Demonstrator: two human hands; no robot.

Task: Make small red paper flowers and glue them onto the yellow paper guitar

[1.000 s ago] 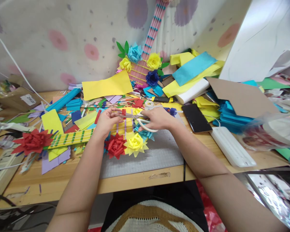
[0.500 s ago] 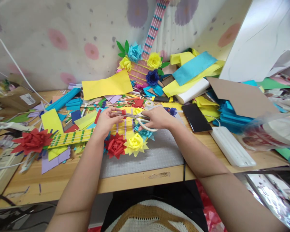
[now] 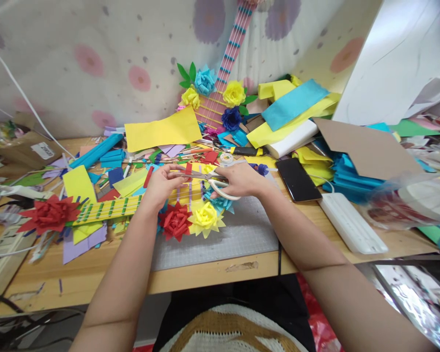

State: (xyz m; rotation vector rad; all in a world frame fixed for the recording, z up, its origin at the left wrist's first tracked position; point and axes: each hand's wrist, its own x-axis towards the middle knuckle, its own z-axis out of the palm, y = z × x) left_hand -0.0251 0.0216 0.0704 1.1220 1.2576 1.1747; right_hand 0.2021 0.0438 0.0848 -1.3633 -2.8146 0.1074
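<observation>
My right hand (image 3: 240, 180) has its fingers in the loops of white-handled scissors (image 3: 220, 186), whose blades point left toward my left hand. My left hand (image 3: 165, 182) is closed in a pinch at a narrow red paper strip (image 3: 188, 169), beside the scissor blades. Under both hands lies a yellow toy guitar (image 3: 122, 207) with green frets and purple strips. A red paper flower (image 3: 176, 221), a yellow paper flower (image 3: 206, 218) and a light blue one (image 3: 223, 201) sit along its body. Another red flower (image 3: 49, 214) is at the neck's end.
A grey cutting mat (image 3: 220, 249) lies beneath the guitar. To the right are a black phone (image 3: 298, 180) and a white power bank-like box (image 3: 354, 222). Coloured paper (image 3: 163, 129) and scraps crowd the back. A pink flowered guitar (image 3: 229, 63) leans on the wall.
The scissor blades have shifted slightly against the red strip, and more of the strip shows above them. Both hands stay in nearly the same place.
</observation>
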